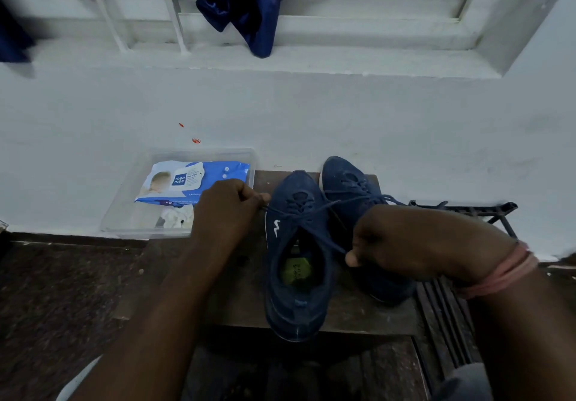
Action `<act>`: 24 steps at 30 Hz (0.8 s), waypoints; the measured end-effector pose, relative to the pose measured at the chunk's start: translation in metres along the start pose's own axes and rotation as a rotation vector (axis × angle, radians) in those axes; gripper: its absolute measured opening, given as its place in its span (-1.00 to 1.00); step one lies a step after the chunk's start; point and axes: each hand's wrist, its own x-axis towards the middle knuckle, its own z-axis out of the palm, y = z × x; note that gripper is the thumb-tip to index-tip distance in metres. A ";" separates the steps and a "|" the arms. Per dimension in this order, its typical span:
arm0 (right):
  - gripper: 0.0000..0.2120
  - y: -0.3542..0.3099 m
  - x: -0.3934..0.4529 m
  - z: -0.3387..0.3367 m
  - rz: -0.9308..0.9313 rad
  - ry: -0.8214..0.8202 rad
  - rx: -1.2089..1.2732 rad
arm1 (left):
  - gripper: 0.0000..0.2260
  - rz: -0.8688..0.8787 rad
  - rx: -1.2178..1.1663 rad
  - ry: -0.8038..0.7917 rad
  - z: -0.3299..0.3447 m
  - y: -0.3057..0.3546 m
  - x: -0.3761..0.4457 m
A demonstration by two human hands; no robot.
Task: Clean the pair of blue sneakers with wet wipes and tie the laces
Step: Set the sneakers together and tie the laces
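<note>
1. On a small dark wooden stool: two blue sneakers side by side, toes toward the white wall, the near sneaker to the left, the far sneaker to the right and partly hidden behind the right forearm.
2. Left hand: fingers curled, pinching one end of the dark blue lace just left of the near sneaker's eyelets.
3. Right hand: fingers curled, pinching the other lace end beside the near sneaker's opening, just in front of the far sneaker; lace drawn taut between both hands across the tongue.
4. Inside the near sneaker: a yellow-green insole label, text too blurred to read.
5. Left of the stool, against the wall: a clear plastic tray holding a blue and white wet wipes pack and crumpled used wipes.
6. Right of the stool: a dark slatted rack.
7. Up on the window grille: dark blue cloth hanging over the sill.
8. Around the right wrist: pink bands.
</note>
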 end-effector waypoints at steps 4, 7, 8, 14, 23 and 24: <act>-0.75 -0.006 -0.008 -0.002 0.043 0.012 0.014 | -0.76 0.067 0.068 0.082 0.016 0.011 -0.012; -0.67 0.004 -0.015 -0.011 0.082 0.204 0.124 | -0.78 0.193 -0.066 0.154 0.020 0.014 -0.024; -0.64 0.013 -0.016 -0.013 0.126 0.277 0.126 | -0.74 0.200 -0.098 0.169 0.019 0.015 -0.029; -0.60 0.051 -0.005 0.015 0.476 0.309 0.207 | -0.79 -0.176 0.023 -0.141 -0.006 0.026 -0.057; -0.78 0.015 -0.005 0.054 0.390 0.327 0.193 | -0.73 -0.104 0.225 -0.319 -0.002 0.018 -0.098; -0.78 0.009 -0.009 0.061 0.380 0.323 0.196 | -0.72 -0.076 0.286 -0.306 0.001 0.020 -0.096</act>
